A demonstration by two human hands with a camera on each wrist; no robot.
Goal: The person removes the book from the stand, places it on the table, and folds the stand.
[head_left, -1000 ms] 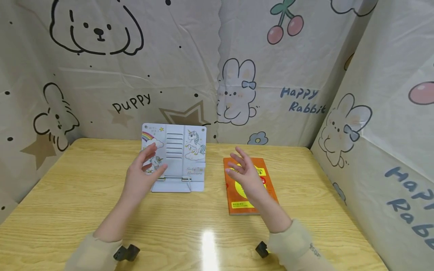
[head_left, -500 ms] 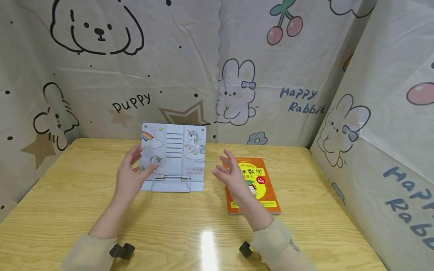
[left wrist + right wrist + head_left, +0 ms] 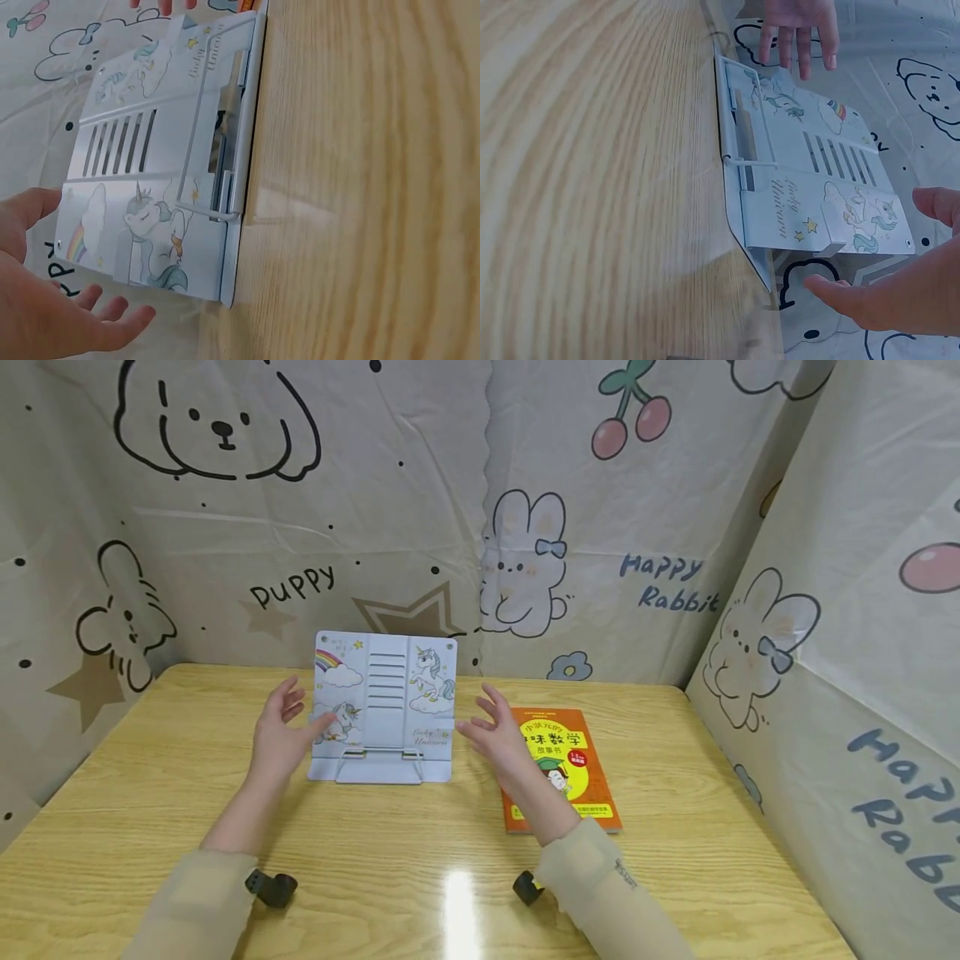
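A white book stand (image 3: pixel 386 727) with unicorn drawings, slots and a wire page holder (image 3: pixel 378 766) stands propped up on the table. My left hand (image 3: pixel 281 731) is at its left edge, fingers spread and thumb overlapping the panel in the head view. On the other side my right hand (image 3: pixel 498 735) hovers by the right edge, fingers loosely extended, holding nothing. Both wrist views show the stand between the two hands, with the left fingers (image 3: pixel 112 322) beside its side edge and the right hand (image 3: pixel 885 296) near the opposite edge.
An orange book (image 3: pixel 592 777) with a yellow circle lies flat on the wooden table (image 3: pixel 360 868), partly covered by my right forearm. A patterned cloth (image 3: pixel 420 510) rises behind the table and along its right side.
My left hand has moved left, off the front of the stand to its left edge. My right hand has shifted left from over the orange book towards the stand's right edge.
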